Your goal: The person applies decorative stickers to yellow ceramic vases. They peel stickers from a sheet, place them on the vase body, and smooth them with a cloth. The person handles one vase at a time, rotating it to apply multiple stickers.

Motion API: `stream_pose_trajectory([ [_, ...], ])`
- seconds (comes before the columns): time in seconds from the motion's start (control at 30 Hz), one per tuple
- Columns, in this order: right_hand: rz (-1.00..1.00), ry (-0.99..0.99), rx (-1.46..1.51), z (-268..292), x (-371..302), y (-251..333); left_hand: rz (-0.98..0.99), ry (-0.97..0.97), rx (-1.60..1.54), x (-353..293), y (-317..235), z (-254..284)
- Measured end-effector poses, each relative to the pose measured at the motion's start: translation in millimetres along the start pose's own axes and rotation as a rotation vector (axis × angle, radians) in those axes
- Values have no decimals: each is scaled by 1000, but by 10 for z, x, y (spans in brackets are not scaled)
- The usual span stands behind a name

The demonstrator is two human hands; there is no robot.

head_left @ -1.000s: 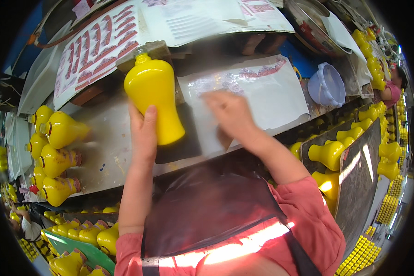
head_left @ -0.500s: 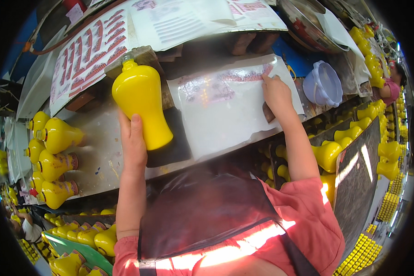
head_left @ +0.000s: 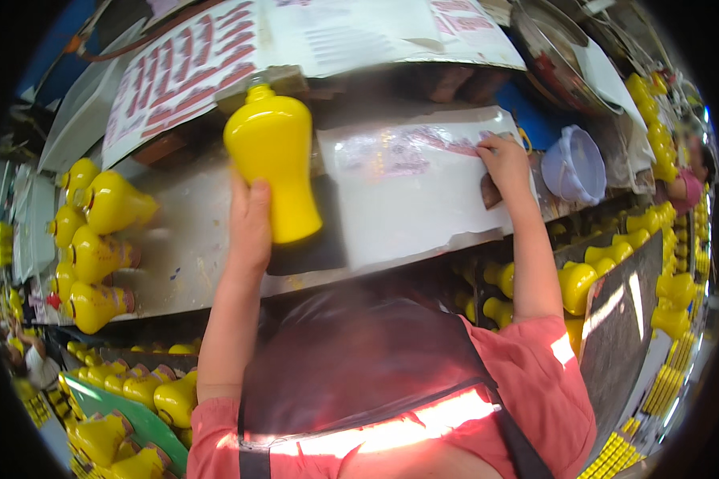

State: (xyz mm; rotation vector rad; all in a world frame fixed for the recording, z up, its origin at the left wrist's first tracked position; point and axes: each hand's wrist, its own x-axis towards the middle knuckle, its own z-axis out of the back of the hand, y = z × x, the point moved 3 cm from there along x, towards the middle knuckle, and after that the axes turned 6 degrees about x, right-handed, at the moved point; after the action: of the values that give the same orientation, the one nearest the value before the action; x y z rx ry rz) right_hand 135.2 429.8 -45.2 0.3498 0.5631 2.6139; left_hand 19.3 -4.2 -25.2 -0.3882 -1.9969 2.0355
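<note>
My left hand (head_left: 252, 227) is closed around the lower left side of a glossy yellow bottle (head_left: 270, 160), thumb on its front and fingers mostly hidden behind. The bottle leans with its neck toward a worn block (head_left: 291, 80). On the right, my right hand (head_left: 507, 166) pinches the end of a reddish-purple printed decal strip (head_left: 453, 144) at the upper right of a wet-looking white sheet (head_left: 423, 219). More faint purple print lies on the sheet's upper left. A small flat brown piece (head_left: 490, 191) shows under the right palm; its kind is unclear.
Several yellow bottles (head_left: 96, 259) lie at the table's left end. Printed decal sheets (head_left: 192, 68) cover a raised board behind. A pale lilac bucket (head_left: 574, 165) stands right of the white sheet. Crates of yellow bottles (head_left: 579, 283) flank me, and another person (head_left: 683, 188) is at the far right.
My right hand has gone from an extended index finger on the strip's end to a pinch on it. The left hand keeps its hold on the bottle. The whole view has shifted slightly.
</note>
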Motion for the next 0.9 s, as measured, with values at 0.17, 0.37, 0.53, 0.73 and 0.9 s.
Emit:
stream_pose_trajectory([
  [0.17,104,-51,83,-13,53,-60,-92,-100,175,28,16,13],
  [0.37,110,-16,7,38,17,-98,-21,-5,-32,0,-50,-8],
  [0.53,98,-6,-33,93,-26,-113,40,126,-210,49,-111,-6],
  [0.73,68,72,-12,76,-28,-112,-35,-39,86,44,-103,0],
  [0.9,-1,205,240,174,-41,56,20,45,-115,92,-108,21],
])
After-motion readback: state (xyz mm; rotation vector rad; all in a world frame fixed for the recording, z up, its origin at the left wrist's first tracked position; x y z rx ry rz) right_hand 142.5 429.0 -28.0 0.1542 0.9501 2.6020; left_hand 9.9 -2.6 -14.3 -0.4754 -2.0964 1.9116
